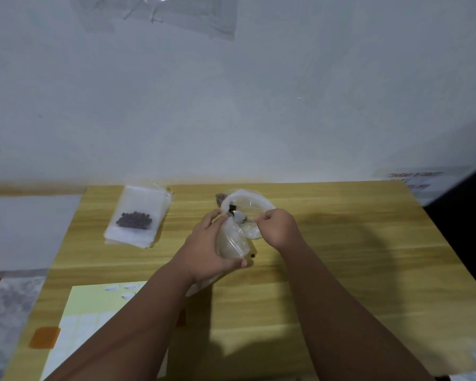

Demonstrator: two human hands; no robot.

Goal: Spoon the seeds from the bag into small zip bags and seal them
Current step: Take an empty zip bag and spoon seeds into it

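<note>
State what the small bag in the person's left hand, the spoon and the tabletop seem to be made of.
Small zip bag: thin clear plastic, glossy; the wood shows through it. Spoon: metal or glossy plastic, unclear; only a bright shiny bowl shows. Tabletop: wood or wood-look laminate, matt; pale grain lines run along it.

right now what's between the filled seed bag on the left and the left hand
Only bare table, in the head view: nothing lies between the filled seed bag and the left hand.
</note>
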